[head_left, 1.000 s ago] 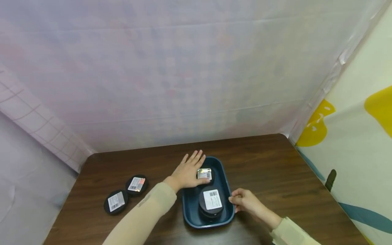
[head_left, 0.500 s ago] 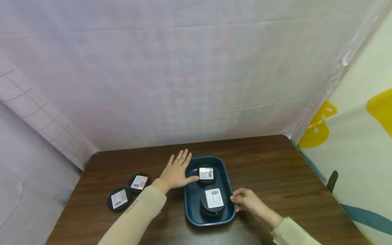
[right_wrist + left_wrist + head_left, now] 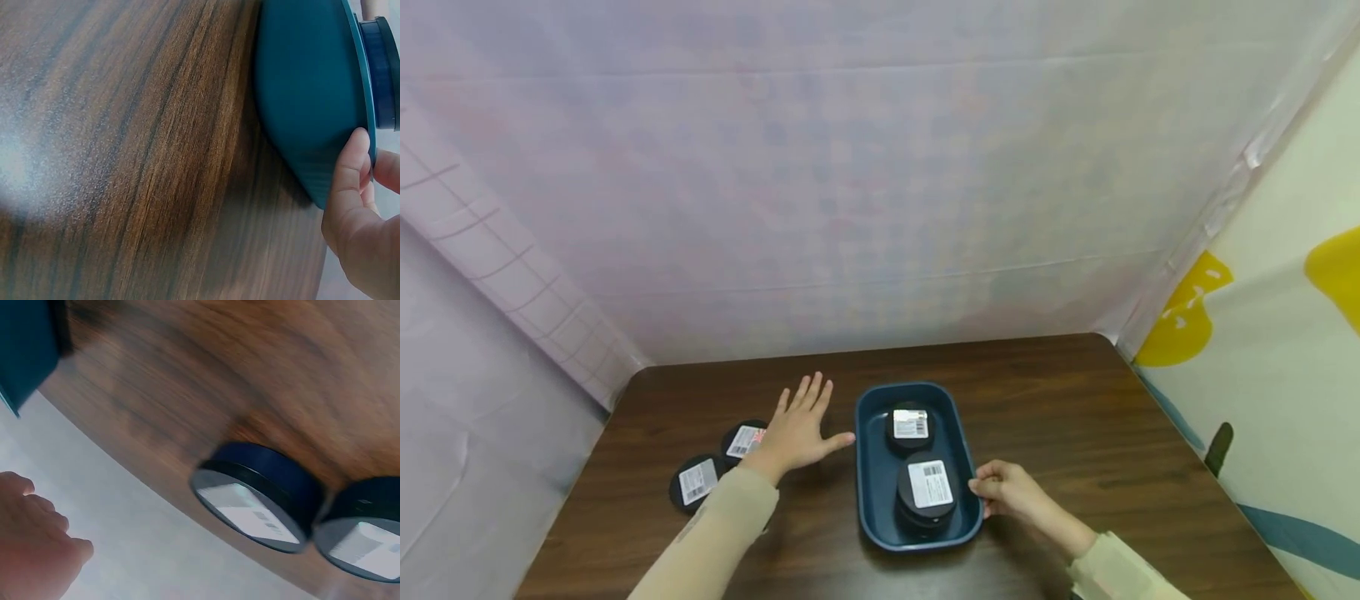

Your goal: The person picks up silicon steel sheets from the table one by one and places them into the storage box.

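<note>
My right hand (image 3: 1009, 490) pinches the right rim of a dark blue tray (image 3: 872, 492); in the right wrist view, thumb and fingers (image 3: 354, 153) sit either side of the rim. Inside the tray are flat round black containers with white labels: one black container (image 3: 910, 425) at the far end, and a stack of black containers (image 3: 929, 487) nearer. My left hand (image 3: 796, 435) is spread and holds nothing, left of the tray. Beneath and beside its wrist lie two labelled round black containers, the nearer one (image 3: 697, 482) and the farther one (image 3: 745, 440), partly hidden.
The brown wooden table (image 3: 1060, 400) has rounded far corners. A pale cloth wall (image 3: 850, 208) stands behind its far edge. A white sheet with yellow and teal shapes (image 3: 1285, 400) hangs along the right side.
My left hand has left the far container in the tray and moved left toward the two containers on the table. The right hand stays at the rim; the camera view shifts slightly.
</note>
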Available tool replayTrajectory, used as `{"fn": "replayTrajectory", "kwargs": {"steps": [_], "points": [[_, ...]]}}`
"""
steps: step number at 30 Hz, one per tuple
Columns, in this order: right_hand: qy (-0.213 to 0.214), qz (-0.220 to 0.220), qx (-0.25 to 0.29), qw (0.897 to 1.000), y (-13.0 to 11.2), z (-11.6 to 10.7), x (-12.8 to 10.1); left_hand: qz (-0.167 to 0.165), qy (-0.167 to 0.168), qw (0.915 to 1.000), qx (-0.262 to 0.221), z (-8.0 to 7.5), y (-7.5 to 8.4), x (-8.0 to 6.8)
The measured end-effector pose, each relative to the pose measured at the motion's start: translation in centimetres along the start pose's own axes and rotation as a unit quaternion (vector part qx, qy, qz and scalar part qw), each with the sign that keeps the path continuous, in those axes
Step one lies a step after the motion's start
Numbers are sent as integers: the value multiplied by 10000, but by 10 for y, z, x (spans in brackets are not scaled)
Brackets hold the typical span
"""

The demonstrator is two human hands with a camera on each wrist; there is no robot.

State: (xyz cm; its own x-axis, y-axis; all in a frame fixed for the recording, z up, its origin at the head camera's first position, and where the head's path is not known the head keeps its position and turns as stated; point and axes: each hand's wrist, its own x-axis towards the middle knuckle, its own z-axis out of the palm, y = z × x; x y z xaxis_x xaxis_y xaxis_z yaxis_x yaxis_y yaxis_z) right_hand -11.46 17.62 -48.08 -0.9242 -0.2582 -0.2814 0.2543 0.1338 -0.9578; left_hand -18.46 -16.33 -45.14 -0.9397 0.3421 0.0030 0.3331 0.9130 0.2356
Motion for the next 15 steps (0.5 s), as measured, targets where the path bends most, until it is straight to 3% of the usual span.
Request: {"fn": "replayTrajectory", "kwargs": {"steps": [15], "points": [[58,50,22,10000,-1,-4,-2,-667,-469,9966,-95,-3,-55,-32]]}}
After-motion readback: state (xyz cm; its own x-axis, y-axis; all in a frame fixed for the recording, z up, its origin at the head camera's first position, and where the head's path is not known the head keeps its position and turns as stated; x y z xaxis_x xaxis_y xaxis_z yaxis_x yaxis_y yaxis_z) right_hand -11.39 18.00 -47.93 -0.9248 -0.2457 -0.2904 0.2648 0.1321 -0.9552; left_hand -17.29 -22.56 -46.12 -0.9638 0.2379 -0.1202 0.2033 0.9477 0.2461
